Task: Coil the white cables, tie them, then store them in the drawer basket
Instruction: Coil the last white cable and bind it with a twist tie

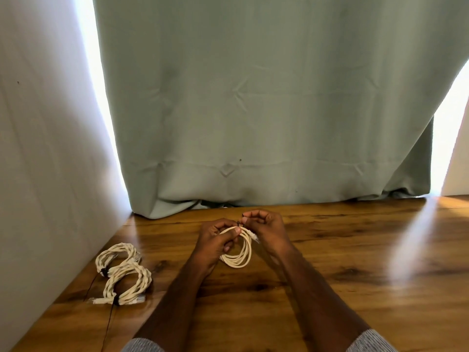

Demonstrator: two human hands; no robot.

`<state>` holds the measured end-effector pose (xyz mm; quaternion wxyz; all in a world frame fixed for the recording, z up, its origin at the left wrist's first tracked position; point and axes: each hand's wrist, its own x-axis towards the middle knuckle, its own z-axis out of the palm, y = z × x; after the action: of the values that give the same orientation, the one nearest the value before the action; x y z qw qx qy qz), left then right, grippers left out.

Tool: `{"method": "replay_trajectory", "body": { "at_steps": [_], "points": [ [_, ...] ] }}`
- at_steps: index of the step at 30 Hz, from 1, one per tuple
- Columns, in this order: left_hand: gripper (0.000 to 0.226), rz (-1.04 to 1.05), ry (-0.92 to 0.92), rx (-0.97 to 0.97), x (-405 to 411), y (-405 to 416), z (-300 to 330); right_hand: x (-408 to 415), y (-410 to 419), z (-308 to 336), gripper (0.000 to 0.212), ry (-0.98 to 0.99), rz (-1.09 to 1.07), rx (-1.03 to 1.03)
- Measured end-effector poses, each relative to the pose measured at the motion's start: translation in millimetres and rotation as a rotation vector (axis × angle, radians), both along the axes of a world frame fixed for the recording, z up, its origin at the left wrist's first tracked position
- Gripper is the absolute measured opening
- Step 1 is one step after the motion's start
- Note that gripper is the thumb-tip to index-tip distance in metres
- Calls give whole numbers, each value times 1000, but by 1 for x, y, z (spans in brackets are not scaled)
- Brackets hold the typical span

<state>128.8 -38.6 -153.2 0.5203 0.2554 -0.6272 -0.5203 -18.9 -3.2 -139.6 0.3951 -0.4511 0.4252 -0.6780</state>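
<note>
At the centre of the frame, the left hand (pixel 215 240) gripped the top of a coiled white cable (pixel 237 252), its thumb pressed on the loops. The right hand (pixel 266 229) pinched what seemed a thin dark tie (pixel 238 222) just above the coil. Two tied cable bundles (pixel 124 273) lay at lower left near the wall (pixel 50 148). Bare wooden table (pixel 355 262) stretched right, up to the curtain (pixel 253 97).
</note>
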Motion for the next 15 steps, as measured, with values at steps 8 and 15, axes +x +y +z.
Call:
{"method": "replay_trajectory", "body": {
  "at_steps": [8,15],
  "points": [
    [5,-1,-49,42,0,-1,-1,-4,3,0,10,88,121,-53],
    [7,10,-58,46,-1,1,0,-11,8,1,10,150,124,-92]
  ]
}}
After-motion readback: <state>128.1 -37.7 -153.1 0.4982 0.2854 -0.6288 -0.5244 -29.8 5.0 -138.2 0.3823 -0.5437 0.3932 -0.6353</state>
